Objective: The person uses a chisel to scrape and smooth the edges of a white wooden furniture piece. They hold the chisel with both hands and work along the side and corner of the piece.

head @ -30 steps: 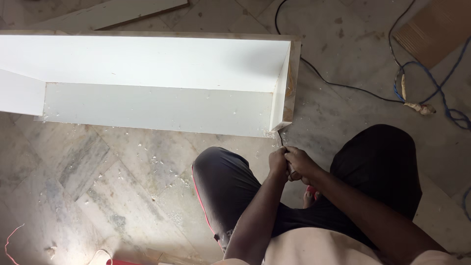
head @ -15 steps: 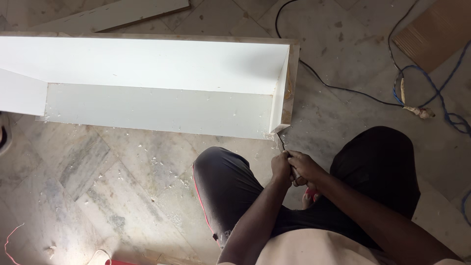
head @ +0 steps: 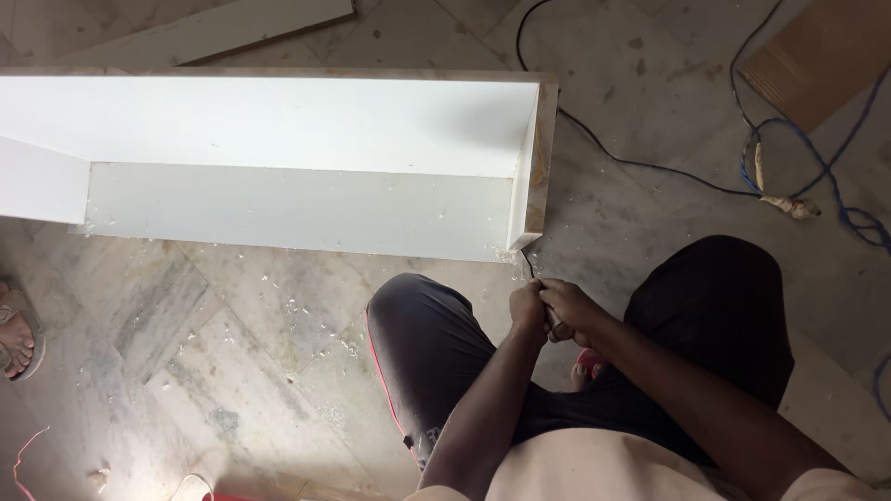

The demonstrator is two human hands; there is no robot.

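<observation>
I crouch over a long white laminated cabinet box [head: 278, 139] lying on the floor. My left hand [head: 527, 306] and my right hand [head: 568, 311] are clasped together around the handle of a thin tool [head: 531, 269]. Its slim dark shaft points up and left toward the box's lower right corner [head: 520, 243], where the raw board edge and some chips show. The handle is hidden inside my fists. Both hands sit between my knees, just below that corner.
Black cable [head: 640, 162] and blue cable [head: 835, 199] trail over the stone floor at the right, near a cardboard piece [head: 821, 56]. A loose white board [head: 223, 28] lies beyond the box. Another person's sandalled foot [head: 14, 329] shows at the left edge. Wood shavings litter the floor.
My hands have drawn down slightly from the corner, and the tool tip has pulled back with them. A sandalled foot has come into view at the left edge.
</observation>
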